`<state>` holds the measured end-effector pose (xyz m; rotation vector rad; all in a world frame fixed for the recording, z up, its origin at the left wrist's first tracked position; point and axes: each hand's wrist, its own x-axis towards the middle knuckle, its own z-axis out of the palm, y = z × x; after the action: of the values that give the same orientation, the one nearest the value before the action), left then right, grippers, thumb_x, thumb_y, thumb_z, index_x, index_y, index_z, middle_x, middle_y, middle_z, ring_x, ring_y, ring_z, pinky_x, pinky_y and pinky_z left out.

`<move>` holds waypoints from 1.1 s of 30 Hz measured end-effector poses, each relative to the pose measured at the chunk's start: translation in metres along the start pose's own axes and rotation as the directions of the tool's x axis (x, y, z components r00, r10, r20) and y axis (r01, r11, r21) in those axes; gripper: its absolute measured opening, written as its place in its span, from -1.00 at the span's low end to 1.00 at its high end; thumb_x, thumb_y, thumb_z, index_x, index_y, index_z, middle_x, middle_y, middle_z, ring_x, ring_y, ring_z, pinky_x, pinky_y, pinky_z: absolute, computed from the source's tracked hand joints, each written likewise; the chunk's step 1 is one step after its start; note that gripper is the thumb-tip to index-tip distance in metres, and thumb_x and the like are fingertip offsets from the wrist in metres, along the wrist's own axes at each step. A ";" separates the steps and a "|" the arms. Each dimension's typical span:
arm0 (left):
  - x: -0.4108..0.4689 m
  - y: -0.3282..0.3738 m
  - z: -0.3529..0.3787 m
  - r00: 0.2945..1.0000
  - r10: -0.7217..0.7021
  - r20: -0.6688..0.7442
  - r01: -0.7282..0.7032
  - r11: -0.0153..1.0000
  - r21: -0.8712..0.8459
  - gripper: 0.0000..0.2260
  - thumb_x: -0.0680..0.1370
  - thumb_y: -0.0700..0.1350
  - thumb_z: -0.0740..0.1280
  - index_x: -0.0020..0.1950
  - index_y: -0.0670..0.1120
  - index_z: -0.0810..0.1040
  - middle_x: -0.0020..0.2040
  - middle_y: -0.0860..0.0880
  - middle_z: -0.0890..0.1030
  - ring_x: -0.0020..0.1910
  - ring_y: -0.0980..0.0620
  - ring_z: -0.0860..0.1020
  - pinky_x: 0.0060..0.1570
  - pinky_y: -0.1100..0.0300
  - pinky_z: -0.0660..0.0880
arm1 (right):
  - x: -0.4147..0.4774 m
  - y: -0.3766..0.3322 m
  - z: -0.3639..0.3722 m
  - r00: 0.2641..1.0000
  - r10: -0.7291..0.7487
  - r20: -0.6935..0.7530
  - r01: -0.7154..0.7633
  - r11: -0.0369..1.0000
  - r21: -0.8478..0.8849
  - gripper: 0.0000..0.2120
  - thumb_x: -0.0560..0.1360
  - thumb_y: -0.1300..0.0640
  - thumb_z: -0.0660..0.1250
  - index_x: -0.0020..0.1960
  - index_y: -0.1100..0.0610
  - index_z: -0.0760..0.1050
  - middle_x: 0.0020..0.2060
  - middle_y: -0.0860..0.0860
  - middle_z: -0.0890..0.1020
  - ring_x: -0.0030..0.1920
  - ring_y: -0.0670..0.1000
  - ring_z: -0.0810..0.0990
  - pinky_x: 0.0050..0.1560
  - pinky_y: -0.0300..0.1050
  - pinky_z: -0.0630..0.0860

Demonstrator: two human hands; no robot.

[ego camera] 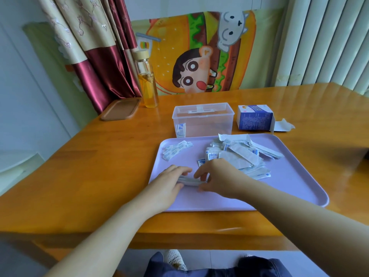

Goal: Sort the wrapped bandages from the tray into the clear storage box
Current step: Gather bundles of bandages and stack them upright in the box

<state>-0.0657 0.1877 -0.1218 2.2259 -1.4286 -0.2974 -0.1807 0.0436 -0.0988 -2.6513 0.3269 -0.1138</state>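
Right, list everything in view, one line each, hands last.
Lilac plastic tray: one, lilac, table's near side.
Loose pile of wrapped bandages: many, white-blue, tray's far right.
Row of small wrapped strips: several, white-blue, tray's far left.
Small stack of wrapped bandages: one, white, tray's near left.
Clear plastic storage box: one, clear, behind the tray.
Packets in box: few, white-blue, left end.
Blue-and-white cardboard carton: one, right of box.
Glass bottle of amber liquid: one, table's far left.
Wooden table: one, orange-brown, under everything.
Hands: left hand, right hand, both gripping the stack.
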 end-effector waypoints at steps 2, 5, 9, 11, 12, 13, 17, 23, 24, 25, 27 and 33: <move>0.003 0.002 0.002 1.000 0.010 -0.024 -0.010 1.000 0.029 -0.64 0.62 -0.24 0.15 0.39 0.00 0.36 0.30 0.07 0.41 0.30 0.12 0.38 0.22 0.38 0.25 | 0.002 -0.001 0.003 0.999 0.007 -0.044 -0.006 1.000 0.028 -0.76 0.46 0.14 0.38 0.12 0.08 0.61 -0.05 0.01 0.63 -0.21 -0.10 0.43 -0.22 -0.30 0.30; 0.007 0.000 0.004 0.999 0.022 -0.023 -0.019 0.990 0.139 -0.65 0.62 -0.25 0.10 0.37 0.01 0.38 0.27 0.05 0.43 0.26 0.05 0.39 0.20 0.21 0.34 | 0.006 -0.001 0.002 0.996 0.003 -0.087 0.000 1.000 0.027 -0.83 0.48 0.18 0.33 0.04 0.11 0.63 -0.13 0.02 0.63 -0.28 -0.12 0.41 -0.28 -0.31 0.27; 0.025 -0.012 -0.010 0.996 0.005 -0.092 0.026 0.942 0.333 -0.55 0.52 -0.35 0.07 0.30 0.06 0.40 0.17 0.04 0.45 0.01 -0.10 0.52 -0.10 -0.01 0.47 | 0.015 -0.001 -0.013 0.985 -0.010 -0.175 0.023 0.997 0.075 -0.81 0.49 0.21 0.33 0.09 0.14 0.60 -0.11 0.05 0.65 -0.37 -0.17 0.45 -0.32 -0.40 0.31; 0.039 -0.016 -0.024 0.971 -0.006 -0.238 0.100 0.917 0.385 -0.54 0.49 -0.37 0.10 0.27 0.04 0.44 0.10 -0.01 0.48 -0.05 -0.15 0.53 -0.20 0.00 0.46 | 0.021 0.003 -0.023 0.969 0.020 -0.247 -0.004 0.998 0.067 -0.71 0.48 0.18 0.35 0.20 0.08 0.55 -0.01 -0.01 0.63 -0.23 -0.12 0.46 -0.18 -0.36 0.30; 0.046 -0.017 -0.030 0.954 -0.019 -0.298 0.145 0.902 0.407 -0.55 0.48 -0.38 0.12 0.26 0.02 0.45 0.06 -0.03 0.48 -0.06 -0.16 0.53 -0.25 0.04 0.43 | 0.023 0.005 -0.028 0.965 0.031 -0.260 -0.020 0.999 0.045 -0.70 0.49 0.16 0.35 0.22 0.06 0.54 0.01 -0.03 0.63 -0.21 -0.11 0.46 -0.14 -0.34 0.31; 0.053 -0.018 -0.033 0.942 -0.034 -0.333 0.185 0.883 0.432 -0.56 0.47 -0.39 0.14 0.25 -0.01 0.46 0.03 -0.05 0.48 -0.07 -0.16 0.52 -0.27 0.06 0.40 | 0.025 0.008 -0.031 0.967 0.038 -0.253 -0.035 0.999 0.017 -0.72 0.50 0.16 0.33 0.21 0.05 0.55 0.01 -0.04 0.63 -0.20 -0.11 0.46 -0.12 -0.31 0.33; 0.082 -0.021 -0.031 0.954 -0.104 -0.282 0.253 0.787 0.563 -0.66 0.48 -0.37 0.19 0.19 -0.07 0.46 0.03 -0.07 0.49 -0.02 -0.16 0.55 -0.22 0.05 0.41 | 0.023 0.015 -0.034 0.980 0.051 -0.192 -0.060 0.997 -0.044 -0.79 0.51 0.14 0.29 0.11 0.00 0.60 -0.04 -0.08 0.66 -0.21 -0.13 0.48 -0.16 -0.30 0.36; 0.103 -0.025 -0.012 0.972 -0.150 -0.181 0.232 0.733 0.640 -0.71 0.63 0.01 0.10 0.21 -0.05 0.52 0.18 -0.07 0.51 0.15 -0.10 0.49 0.02 0.10 0.40 | 0.016 0.024 -0.031 0.980 0.066 -0.189 -0.074 0.997 -0.034 -0.82 0.48 0.07 0.33 0.06 -0.01 0.62 -0.13 -0.12 0.67 -0.24 -0.15 0.46 -0.15 -0.27 0.42; 0.105 -0.026 -0.014 0.969 -0.167 -0.180 0.243 0.758 0.605 -0.64 0.62 0.11 0.08 0.23 -0.04 0.52 0.19 -0.07 0.51 0.16 -0.10 0.48 0.05 0.09 0.39 | 0.016 0.024 -0.031 0.980 0.064 -0.187 -0.071 0.997 -0.030 -0.82 0.48 0.07 0.33 0.05 -0.01 0.62 -0.13 -0.12 0.67 -0.24 -0.15 0.45 -0.15 -0.26 0.42; 0.107 -0.028 -0.016 0.968 -0.189 -0.165 0.250 0.785 0.567 -0.61 0.59 0.17 0.10 0.25 -0.02 0.50 0.20 -0.07 0.50 0.17 -0.09 0.47 0.08 0.08 0.39 | 0.017 0.025 -0.031 0.981 0.062 -0.185 -0.068 0.997 -0.027 -0.82 0.48 0.08 0.33 0.05 -0.01 0.62 -0.13 -0.12 0.66 -0.24 -0.15 0.45 -0.16 -0.26 0.42; 0.112 -0.031 -0.023 0.966 -0.242 -0.092 0.255 0.829 0.497 -0.56 0.55 0.21 0.18 0.32 -0.01 0.41 0.26 -0.05 0.48 0.22 -0.07 0.45 0.12 0.06 0.39 | 0.018 0.025 -0.031 0.982 0.051 -0.181 -0.056 0.998 -0.023 -0.82 0.47 0.08 0.32 0.04 -0.02 0.62 -0.14 -0.13 0.66 -0.24 -0.15 0.45 -0.16 -0.25 0.42; 0.126 -0.040 -0.036 0.972 -0.234 0.023 0.210 0.908 0.363 -0.54 0.51 0.03 0.34 0.38 -0.06 0.38 0.31 -0.06 0.47 0.25 -0.03 0.44 0.16 0.13 0.42 | 0.022 0.023 -0.033 0.987 0.030 -0.157 -0.033 0.999 -0.014 -0.83 0.47 0.07 0.33 0.04 -0.04 0.62 -0.16 -0.15 0.64 -0.33 -0.20 0.43 -0.20 -0.29 0.36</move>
<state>0.0357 0.0978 -0.1019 2.7086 -1.3494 -0.1964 -0.1689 0.0035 -0.0793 -2.6579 0.4225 -0.3127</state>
